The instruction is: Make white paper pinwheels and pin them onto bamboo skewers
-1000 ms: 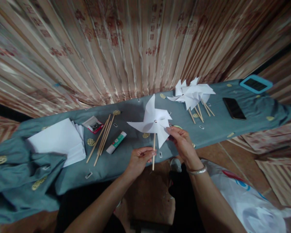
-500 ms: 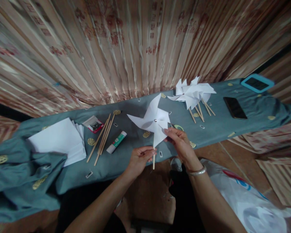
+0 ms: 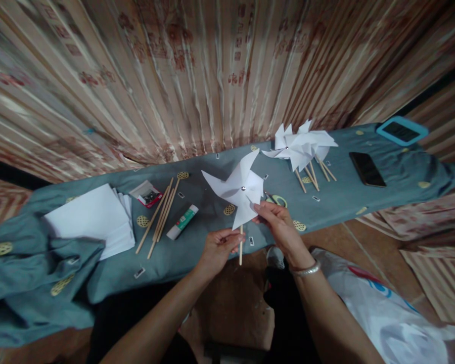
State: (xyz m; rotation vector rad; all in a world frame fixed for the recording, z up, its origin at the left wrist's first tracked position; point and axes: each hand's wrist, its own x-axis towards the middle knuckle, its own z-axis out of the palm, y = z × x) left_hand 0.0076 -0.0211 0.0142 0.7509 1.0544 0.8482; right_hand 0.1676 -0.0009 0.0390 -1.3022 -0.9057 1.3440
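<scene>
Behind everything hangs the long curtain (image 3: 212, 76), and before it stands the table (image 3: 337, 197) under a green-grey cloth. On the table, toward my right, a group of finished-looking pinwheels (image 3: 301, 146) lies together; toward my left there is a pile of white paper (image 3: 91, 217).

The pinwheel (image 3: 233, 189) is between my two hands, held up in front of me at the near side of the table. I judge it very light, almost without weight. Its paper seems thin and a little springy, so it can crease or tear if I press too strongly.

My left hand (image 3: 218, 250) holds the stick between thumb and fingers, just below the blades. My right hand (image 3: 282, 222) is narrow: thumb and fingers come together on the edge of one blade (image 3: 250, 207). How hard they press, I cannot tell.

The stick (image 3: 240, 258) looks straight, stiff and dry, not slippery, so it is the best place to take hold. The scissors (image 3: 278, 200) lie just beyond my right fingers, partly hidden.

The smallest thing is the shiny pin (image 3: 243, 188) in the centre. There the folded tips probably bear the most strain, so I should touch the blades only softly, near their outer edge.
</scene>
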